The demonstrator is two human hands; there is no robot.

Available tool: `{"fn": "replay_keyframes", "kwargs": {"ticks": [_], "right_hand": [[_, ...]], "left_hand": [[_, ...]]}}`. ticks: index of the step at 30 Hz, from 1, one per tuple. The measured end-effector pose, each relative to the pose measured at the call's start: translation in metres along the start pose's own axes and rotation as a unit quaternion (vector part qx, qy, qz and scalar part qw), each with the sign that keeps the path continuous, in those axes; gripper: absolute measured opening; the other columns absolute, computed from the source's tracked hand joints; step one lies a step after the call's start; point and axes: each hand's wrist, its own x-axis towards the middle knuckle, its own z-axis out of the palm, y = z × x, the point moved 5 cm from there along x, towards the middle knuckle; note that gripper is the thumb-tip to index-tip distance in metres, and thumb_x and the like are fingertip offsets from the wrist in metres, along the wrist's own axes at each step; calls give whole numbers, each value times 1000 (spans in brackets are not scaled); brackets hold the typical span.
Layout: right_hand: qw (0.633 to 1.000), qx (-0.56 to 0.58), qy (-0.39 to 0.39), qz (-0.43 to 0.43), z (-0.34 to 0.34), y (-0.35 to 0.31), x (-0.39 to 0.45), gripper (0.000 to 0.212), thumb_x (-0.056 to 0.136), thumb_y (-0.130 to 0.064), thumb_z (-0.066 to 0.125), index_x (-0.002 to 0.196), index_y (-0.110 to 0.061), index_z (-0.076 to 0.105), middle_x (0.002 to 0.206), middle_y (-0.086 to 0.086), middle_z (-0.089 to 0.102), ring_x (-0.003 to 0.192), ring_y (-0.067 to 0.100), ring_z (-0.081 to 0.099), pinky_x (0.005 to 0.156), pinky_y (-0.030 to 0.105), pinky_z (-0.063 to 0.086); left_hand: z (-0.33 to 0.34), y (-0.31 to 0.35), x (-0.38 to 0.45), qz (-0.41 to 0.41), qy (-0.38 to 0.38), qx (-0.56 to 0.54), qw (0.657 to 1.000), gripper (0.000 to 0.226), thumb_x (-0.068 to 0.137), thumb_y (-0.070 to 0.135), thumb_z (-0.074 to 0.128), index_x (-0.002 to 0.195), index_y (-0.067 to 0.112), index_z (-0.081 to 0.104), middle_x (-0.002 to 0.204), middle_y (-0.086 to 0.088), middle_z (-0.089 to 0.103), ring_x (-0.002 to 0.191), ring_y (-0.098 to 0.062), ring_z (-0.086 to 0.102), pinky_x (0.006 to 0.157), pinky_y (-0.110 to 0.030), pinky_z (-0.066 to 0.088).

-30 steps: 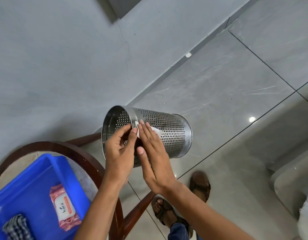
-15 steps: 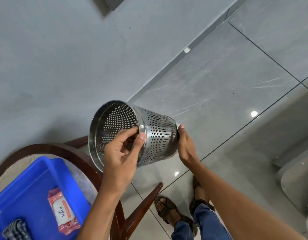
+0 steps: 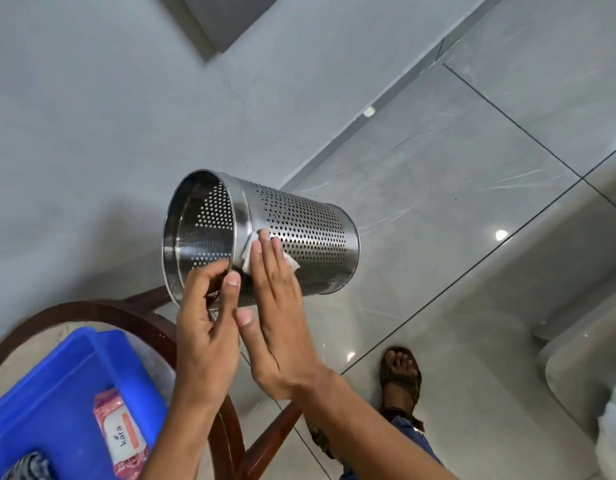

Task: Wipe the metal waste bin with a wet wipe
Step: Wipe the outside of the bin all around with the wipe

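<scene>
A perforated metal waste bin (image 3: 299, 216) is held in the air on its side, its open mouth turned to the left. My left hand (image 3: 206, 327) grips the lower rim, fingers inside and thumb outside. My right hand (image 3: 278, 306) lies flat against the bin's outer wall near the rim. Under its fingers it presses a white wet wipe (image 3: 251, 249); only the wipe's edges show.
A blue plastic tray (image 3: 57, 393) at the lower left sits on a round wooden-rimmed table (image 3: 126, 315) and holds a pink pack of wipes (image 3: 121, 438) and a checked cloth (image 3: 26, 467). Below are grey floor tiles and a sandalled foot (image 3: 401, 375). A grey wall rises at the left.
My right hand has come back from the bin's base end to the wall near the rim, with the wipe under its fingers. The bin sits a little to the right and farther from me.
</scene>
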Motion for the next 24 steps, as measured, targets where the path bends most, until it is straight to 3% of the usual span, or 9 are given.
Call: {"fn": "replay_keyframes", "kwargs": {"ticks": [4, 8, 12, 13, 15, 16, 18, 20, 24], "right_hand": [[999, -34, 27, 28, -12, 17, 24, 76, 115, -44, 26, 179, -11, 5, 191, 0, -4, 178, 20, -6, 144, 46, -3], [988, -31, 24, 150, -32, 65, 45, 75, 113, -65, 8, 179, -31, 13, 189, -14, 4, 175, 2, -4, 142, 39, -3], [957, -54, 11, 285, -59, 128, 28, 85, 110, -68, 9, 168, -19, 49, 179, 6, 44, 170, 24, 35, 139, 47, 26], [944, -62, 6, 323, -66, 140, 20, 85, 111, -67, 11, 157, -15, 61, 169, 12, 57, 160, 31, 50, 129, 44, 37], [927, -46, 3, 373, -70, 152, 5, 77, 114, -64, 17, 139, -16, 72, 152, 16, 70, 133, 30, 65, 107, 37, 40], [927, -33, 2, 374, -69, 150, 0, 74, 114, -64, 20, 141, -18, 72, 152, 14, 71, 127, 26, 64, 105, 37, 39], [939, -11, -3, 344, -62, 134, -5, 74, 110, -68, 23, 156, -24, 61, 163, 5, 64, 141, 22, 61, 117, 41, 41], [953, 8, 1, 301, -54, 109, -4, 76, 105, -72, 25, 169, -34, 44, 173, -5, 53, 155, 13, 50, 130, 45, 37], [985, 27, -16, 171, -41, 48, 5, 71, 110, -61, 30, 177, -39, 21, 186, -16, 25, 173, 3, 22, 138, 38, 21]], "left_hand": [[5, 13, 0, 22, 6, -2, 1000, 21, 110, 16, 52, 129, 16, 63, 122, -2, 67, 114, -4, 66, 92, -11, 55], [-1, 7, -14, 16, 36, 12, 999, 18, 109, 13, 54, 123, 12, 65, 113, -9, 64, 105, -9, 64, 90, -11, 53], [-9, 2, -29, 4, 30, 3, 1000, 17, 108, 18, 54, 119, 20, 66, 110, 4, 64, 103, -1, 64, 88, -7, 52], [-9, 2, -29, 7, 26, 5, 1000, 16, 109, 18, 54, 118, 21, 66, 108, 6, 64, 100, 1, 63, 86, -7, 52], [-8, 0, -26, 13, 18, 16, 1000, 13, 111, 20, 54, 115, 20, 66, 104, 9, 63, 95, 0, 62, 82, -9, 52], [-7, -1, -24, 16, 13, 25, 999, 13, 111, 22, 55, 115, 19, 67, 104, 8, 62, 93, -2, 62, 81, -10, 52], [-1, -3, -20, 20, 0, 47, 999, 14, 109, 24, 56, 114, 19, 68, 105, 5, 62, 89, -8, 62, 76, -11, 51], [5, -3, -19, 31, -4, 67, 997, 11, 110, 21, 58, 112, 21, 69, 105, 7, 63, 89, -6, 62, 75, -8, 50], [11, -5, -19, 12, -18, 65, 998, 15, 105, 22, 61, 116, 22, 72, 110, 4, 67, 100, -10, 68, 81, -8, 52]]}}
